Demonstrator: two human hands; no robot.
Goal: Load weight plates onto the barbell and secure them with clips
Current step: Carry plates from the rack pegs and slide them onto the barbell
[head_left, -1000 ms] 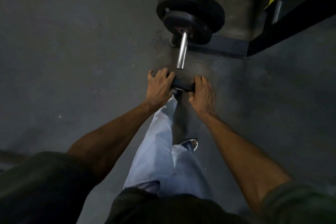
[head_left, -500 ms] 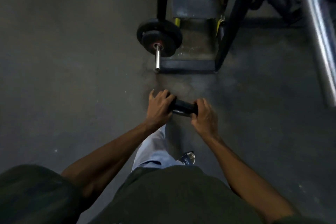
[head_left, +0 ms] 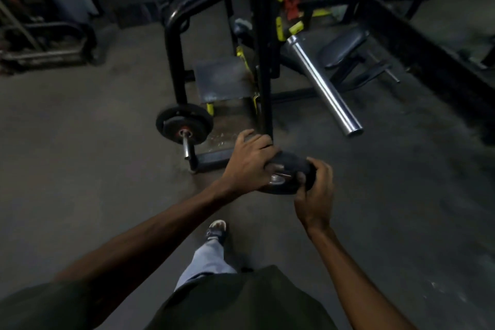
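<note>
Gripping weight plate [head_left: 289, 169] both hands, flat face tilted upward.

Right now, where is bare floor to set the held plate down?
Bare floor lies wide open left of the loaded low bar, and more right of the right hand below the chrome sleeve. Ahead, the black rack crowds everything.

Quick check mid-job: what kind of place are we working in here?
Most likely a gym's free-weight area. Plates sit on a low peg, a chrome barbell sleeve juts from a black steel rack, and both the left hand and right hand hold a small weight plate.
</note>
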